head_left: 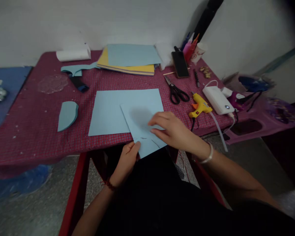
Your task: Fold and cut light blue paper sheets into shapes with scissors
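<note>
My left hand (129, 158) pinches the lower left corner of a light blue sheet (137, 114), thumb on top. This sheet lies slanted, partly over a second light blue sheet (108, 111), and its lower end juts past the table's front edge. Short dark curved lines show near that end. Over the sheet's right side is my right hand (170, 129), its fingers bent and apart, with nothing visible in them; whether it touches the paper I cannot tell. A soft shadow falls on the sheet.
On the checked tablecloth (34, 131) are cut blue pieces (67, 115), black scissors (177, 92), a yellow glue gun (199, 105), a white power bank (218, 100) and a phone (180, 64). Behind lie stacked coloured sheets (132, 55) and a white roll (73, 54).
</note>
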A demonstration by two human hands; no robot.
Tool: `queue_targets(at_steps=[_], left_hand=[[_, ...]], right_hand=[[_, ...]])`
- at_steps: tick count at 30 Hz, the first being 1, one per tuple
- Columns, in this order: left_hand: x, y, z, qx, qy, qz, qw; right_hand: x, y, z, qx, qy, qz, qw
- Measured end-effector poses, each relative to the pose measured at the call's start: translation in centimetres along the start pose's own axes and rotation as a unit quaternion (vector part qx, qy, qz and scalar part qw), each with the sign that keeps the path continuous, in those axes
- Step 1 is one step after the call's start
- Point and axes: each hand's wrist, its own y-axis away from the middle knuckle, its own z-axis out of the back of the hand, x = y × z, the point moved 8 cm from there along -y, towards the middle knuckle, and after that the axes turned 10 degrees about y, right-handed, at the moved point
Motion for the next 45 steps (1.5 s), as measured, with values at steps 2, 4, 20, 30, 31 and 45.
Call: queue_targets(at_steps=[2,4,20,30,31,45], left_hand=[[0.0,0.0,0.0,-0.022,0.046,0.000,0.999],[-0.4,0.0,-0.7,-0.036,0.087,-0.002,0.996],[-0.1,0.4,-2.0,-0.075,-0.065,-0.042,0.994],[-1.7,1.3,-2.0,-0.121,0.020,-0.012,0.992],[-1.8,1.3,-2.1,-0.121,0.022,-0.008,0.992],[-2.5,0.5,-3.4,-0.063,-0.009,-0.025,0.998]], right_hand=[[-0.9,3.0,0.6,-0.012,-0.112,-0.040,0.993],[-0.8,6.0,-2.8,0.121,-0.238,-0.055,0.962],[-5.8,8.2,-10.5,-0.112,-0.533,-0.349,0.763],[-8.4,9.5,-7.2,-0.159,-0.532,-0.339,0.760],[-7.8,9.4,-7.6,-0.124,-0.538,-0.326,0.768],[-1.2,6.9,-12.7,0.091,-0.539,-0.199,0.813]])
